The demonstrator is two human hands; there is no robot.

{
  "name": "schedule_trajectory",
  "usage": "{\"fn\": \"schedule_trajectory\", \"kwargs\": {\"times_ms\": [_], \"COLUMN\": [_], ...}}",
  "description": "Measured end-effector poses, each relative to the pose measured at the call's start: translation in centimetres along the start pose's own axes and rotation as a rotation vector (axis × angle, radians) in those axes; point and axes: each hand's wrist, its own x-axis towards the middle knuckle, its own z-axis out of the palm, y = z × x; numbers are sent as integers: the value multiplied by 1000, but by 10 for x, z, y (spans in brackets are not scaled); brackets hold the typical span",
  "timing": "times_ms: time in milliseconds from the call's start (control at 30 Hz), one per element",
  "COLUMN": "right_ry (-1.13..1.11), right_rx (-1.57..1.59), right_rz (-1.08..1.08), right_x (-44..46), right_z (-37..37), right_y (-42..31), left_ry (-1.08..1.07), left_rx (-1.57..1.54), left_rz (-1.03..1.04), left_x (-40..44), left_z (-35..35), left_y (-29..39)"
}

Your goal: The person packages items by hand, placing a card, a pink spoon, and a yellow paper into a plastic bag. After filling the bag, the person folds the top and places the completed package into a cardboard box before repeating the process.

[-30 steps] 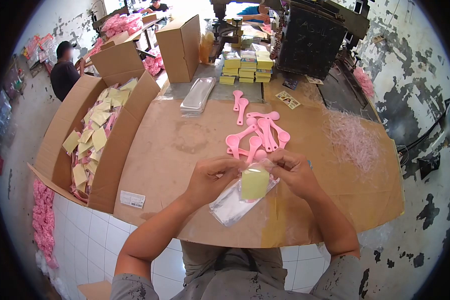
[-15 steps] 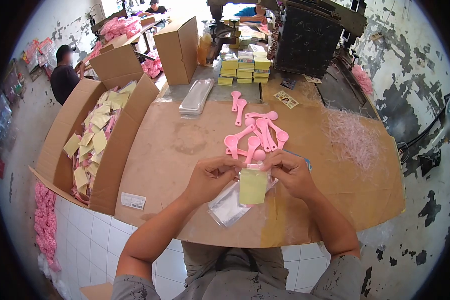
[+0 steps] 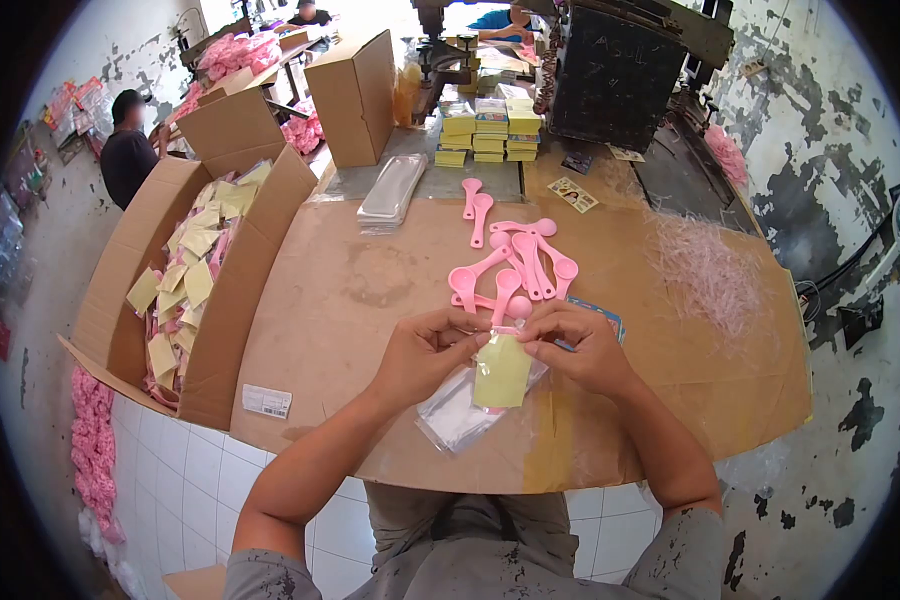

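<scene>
My left hand (image 3: 430, 352) and my right hand (image 3: 578, 348) pinch the top edge of a small clear plastic bag (image 3: 502, 374) from both sides. Inside it shows a pale yellow card, with a bit of pink at the bottom. Under the bag lies a pile of clear plastic sleeves (image 3: 454, 415). Just beyond my fingers are several pink measuring spoons (image 3: 530, 262) in a loose heap, and two more pink spoons (image 3: 480, 218) lie farther back. Partly hidden behind my right hand are blue printed cards (image 3: 604, 316).
At left stands an open carton (image 3: 215, 345) full of bagged yellow cards. Stacked sleeves (image 3: 390, 195) and card stacks (image 3: 490, 132) sit at the back, near a dark machine (image 3: 615, 80). Shredded pale filler (image 3: 705, 280) lies at right. A person (image 3: 130, 150) is beyond the carton.
The bag has shifted slightly left and tilted a little between my hands. My right-hand fingers have moved slightly left along its top edge; both hands keep their pinch.
</scene>
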Motion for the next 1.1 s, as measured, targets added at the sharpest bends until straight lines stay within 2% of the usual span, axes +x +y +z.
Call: {"fn": "schedule_trajectory", "kwargs": {"times_ms": [133,233,333,500,600,633,700,733,833,867,967,1033,1100], "right_ry": [4,11,-138,-125,-94,-82,79,162,396,385,343,314,276], "right_rx": [98,236,184,243,123,57,-480,-749,-1177,-1152,-1054,-969,-977], "right_rz": [41,114,178,161,95,67,-16,-56,-135,-100,50,202,207], "right_x": [0,1,0,0,4,8,19,18,8,9,7,9,5], "right_z": [-1,4,2,2,-9,-17,-48,-64,-107,-110,-119,-124,-128], "right_y": [16,-2,4,9,1,-3,-2,1,53,58,69,67,64], "left_ry": [-7,-5,2,57,-211,-175,-106,32,553,692,780,683,580], "left_rx": [-2,9,-22,55,170,164,149,129,-250,-406,-555,-353,-166], "left_rz": [-19,-4,20,146,-70,-103,-170,-81,316,458,472,410,295], "left_x": [1,1,1,0,1,0,1,0,7,10,9,9,13], "left_z": [-1,-2,-5,8,-11,-18,-26,-35,-72,-82,-91,-92,-70], "left_y": [1,0,0,9,4,6,29,35,44,50,57,38,32]}}
